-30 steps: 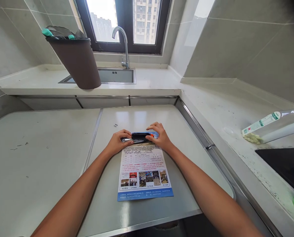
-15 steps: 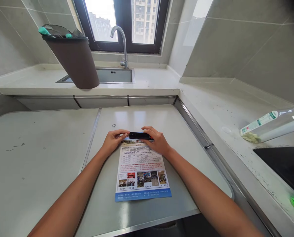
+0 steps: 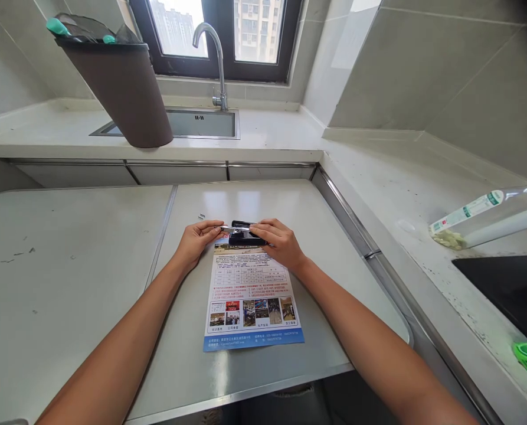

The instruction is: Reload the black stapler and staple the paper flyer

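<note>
The black stapler [image 3: 240, 239] is between the two hands at the flyer's [image 3: 254, 295] far end, its long axis running left to right; whether it rests on the surface [image 3: 187, 336] is unclear. The right hand [image 3: 283, 242] is nearer, its grip closed around the right end. The left hand [image 3: 192, 242] sits just beyond the left end, thumb and finger pinching a thin metal strip [image 3: 229, 228] that lies along the same axis.

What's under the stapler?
The upper end of the flyer, which lies on the table. The stapler and right hand hide the part directly beneath; whether the stapler touches the flyer, I can't tell.
</note>
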`<control>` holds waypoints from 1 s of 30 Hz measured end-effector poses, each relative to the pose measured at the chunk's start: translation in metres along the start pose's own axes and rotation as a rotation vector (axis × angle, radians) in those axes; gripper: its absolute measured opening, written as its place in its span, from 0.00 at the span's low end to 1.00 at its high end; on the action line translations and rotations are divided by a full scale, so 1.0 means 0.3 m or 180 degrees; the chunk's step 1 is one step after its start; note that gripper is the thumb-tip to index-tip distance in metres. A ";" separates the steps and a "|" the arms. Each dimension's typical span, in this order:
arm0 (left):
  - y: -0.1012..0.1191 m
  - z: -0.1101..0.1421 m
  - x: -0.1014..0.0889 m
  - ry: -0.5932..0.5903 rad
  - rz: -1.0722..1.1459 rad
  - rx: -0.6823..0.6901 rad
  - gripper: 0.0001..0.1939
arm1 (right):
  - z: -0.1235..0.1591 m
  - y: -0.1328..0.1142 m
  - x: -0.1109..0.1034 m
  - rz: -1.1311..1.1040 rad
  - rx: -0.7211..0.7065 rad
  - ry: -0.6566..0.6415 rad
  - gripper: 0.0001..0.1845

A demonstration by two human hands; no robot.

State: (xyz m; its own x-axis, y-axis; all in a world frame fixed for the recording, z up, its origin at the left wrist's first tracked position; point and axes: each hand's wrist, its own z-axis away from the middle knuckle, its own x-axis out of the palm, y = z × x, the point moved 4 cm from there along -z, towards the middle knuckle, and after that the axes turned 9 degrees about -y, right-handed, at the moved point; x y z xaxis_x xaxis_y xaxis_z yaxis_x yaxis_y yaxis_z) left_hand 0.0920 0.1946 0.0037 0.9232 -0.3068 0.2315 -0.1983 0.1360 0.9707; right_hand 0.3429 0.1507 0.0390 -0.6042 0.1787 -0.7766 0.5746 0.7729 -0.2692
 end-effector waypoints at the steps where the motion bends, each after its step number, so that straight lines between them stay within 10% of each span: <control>1: 0.000 -0.001 0.001 -0.0021 0.0042 -0.0019 0.25 | 0.001 -0.005 -0.001 0.0079 -0.0048 0.0008 0.27; 11: 0.008 -0.001 0.053 -0.0744 0.0728 -0.0218 0.16 | 0.005 -0.063 -0.027 0.0447 -0.0333 0.0380 0.26; 30: -0.009 -0.015 0.025 -0.0461 0.0835 -0.0280 0.12 | 0.019 -0.045 -0.012 0.0377 -0.0070 0.0031 0.20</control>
State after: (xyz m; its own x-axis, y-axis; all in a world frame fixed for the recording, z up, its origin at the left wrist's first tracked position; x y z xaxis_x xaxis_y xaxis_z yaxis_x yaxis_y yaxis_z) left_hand 0.1010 0.1961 0.0024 0.7865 -0.3806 0.4863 -0.3883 0.3074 0.8687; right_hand 0.3404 0.1361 0.0421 -0.5382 0.2753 -0.7966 0.6299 0.7593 -0.1633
